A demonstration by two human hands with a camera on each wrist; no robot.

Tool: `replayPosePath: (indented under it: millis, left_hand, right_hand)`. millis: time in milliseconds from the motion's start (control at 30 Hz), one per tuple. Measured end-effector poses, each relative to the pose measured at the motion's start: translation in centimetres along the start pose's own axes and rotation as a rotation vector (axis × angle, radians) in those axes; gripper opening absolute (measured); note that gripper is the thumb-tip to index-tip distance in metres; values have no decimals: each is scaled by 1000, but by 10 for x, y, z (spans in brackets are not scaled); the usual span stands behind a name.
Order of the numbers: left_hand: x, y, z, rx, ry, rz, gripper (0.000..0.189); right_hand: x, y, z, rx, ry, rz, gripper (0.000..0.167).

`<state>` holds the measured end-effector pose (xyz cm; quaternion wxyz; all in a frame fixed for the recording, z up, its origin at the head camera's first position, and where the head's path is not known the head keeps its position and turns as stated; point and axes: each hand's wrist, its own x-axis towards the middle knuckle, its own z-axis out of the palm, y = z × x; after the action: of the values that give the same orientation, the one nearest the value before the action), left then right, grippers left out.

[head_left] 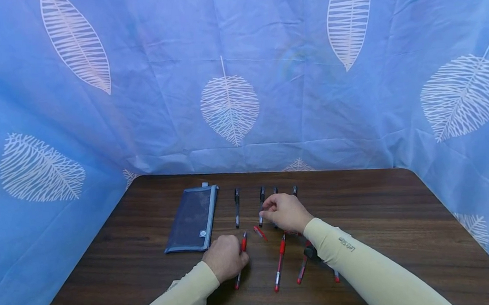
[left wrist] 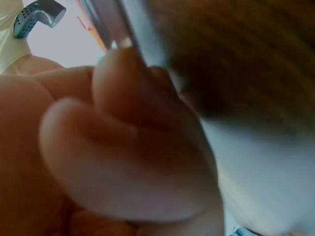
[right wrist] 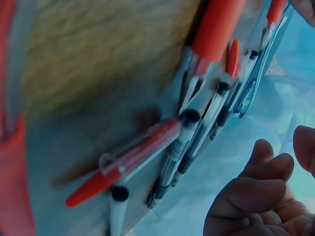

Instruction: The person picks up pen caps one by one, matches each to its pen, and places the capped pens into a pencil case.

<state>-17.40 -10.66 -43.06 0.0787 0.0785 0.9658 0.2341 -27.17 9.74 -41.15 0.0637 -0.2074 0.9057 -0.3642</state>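
My left hand [head_left: 227,258] grips a red pen [head_left: 244,242], its tip pointing to the back of the table. Close-up in the left wrist view, blurred curled fingers [left wrist: 128,157] lie against the clear barrel [left wrist: 106,22]. Over the black pens [head_left: 261,207] my right hand [head_left: 287,212] is raised, thumb and fingers loosely bent, with nothing between them in the right wrist view. A red pen cap [head_left: 260,233] lies between the hands. Nearer the right wrist camera lies another red cap [right wrist: 128,160], beside the black pens' ends. More uncapped red pens [head_left: 280,264] lie in front.
At the left lies a blue-edged mesh zip pouch [head_left: 189,219]. A separate black pen [head_left: 237,208] lies beside it. Further red pens [head_left: 302,270] are partly under the right forearm. Blue leaf-print cloth [head_left: 159,106] hangs around the brown wooden table [head_left: 360,196].
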Motion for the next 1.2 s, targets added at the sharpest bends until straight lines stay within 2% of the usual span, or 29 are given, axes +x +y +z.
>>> replayPosePath:
  millis: [200,333,500,700,867,1000,1200]
  left_hand:
    - [-1,-2,-3,0,48,22,40]
    - [-2,-3,-7,-5,77,38,41]
    - [-2,-5,-11,-41,62,20,41]
    - [-2,-6,-14,-78,43,-4,42]
    - [-4,-8,-14,-77,55,3,42]
    - [-5,-8,-15,-85,61,3,42]
    - [-7,-10,-14,-104,59,-2,41]
  right_hand:
    - [2,-3,10,-62,-39,-60,20]
    - [0,-10,14,-140,-63,-91,23]
    - [0,-19,18,-258,-85,-139,26]
    - [3,-24,25,-332,-132,-113,19]
    - [5,-23,32,-375,-156,-101,30]
    - [7,-22,36,-405,-149,-105,32]
    - [5,-26,38,-406,-164,-95,22]
